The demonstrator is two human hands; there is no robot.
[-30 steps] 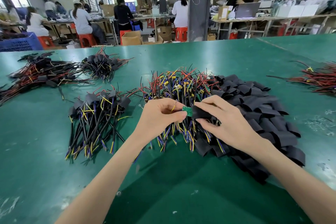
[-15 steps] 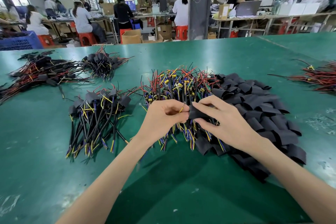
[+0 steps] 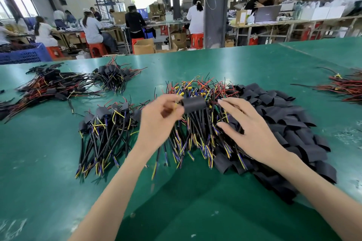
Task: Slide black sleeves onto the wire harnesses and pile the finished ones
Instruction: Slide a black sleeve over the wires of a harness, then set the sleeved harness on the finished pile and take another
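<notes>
My left hand [image 3: 160,121] pinches a wire harness by its top end, and a black sleeve [image 3: 194,103] sits over that harness with its wires hanging below. My right hand [image 3: 248,129] hovers just right of the sleeve with fingers spread and relaxed, holding nothing. Under both hands lies a heap of bare harnesses [image 3: 197,92] with red, yellow and blue wires. A spread of loose black sleeves [image 3: 290,123] lies to the right. A pile of sleeved harnesses [image 3: 105,129] lies to the left of my left hand.
Two more harness piles lie at the far left [image 3: 49,86] and back centre-left [image 3: 115,76]. Red wires [image 3: 344,88] lie at the right edge. The green table [image 3: 39,182] stretches around. Seated workers, red stools, boxes and a blue crate [image 3: 23,55] stand beyond its far edge.
The sleeve has gone fully over the harness. My right hand has let go of it and opened, moving slightly right. My left hand has lifted the sleeved harness.
</notes>
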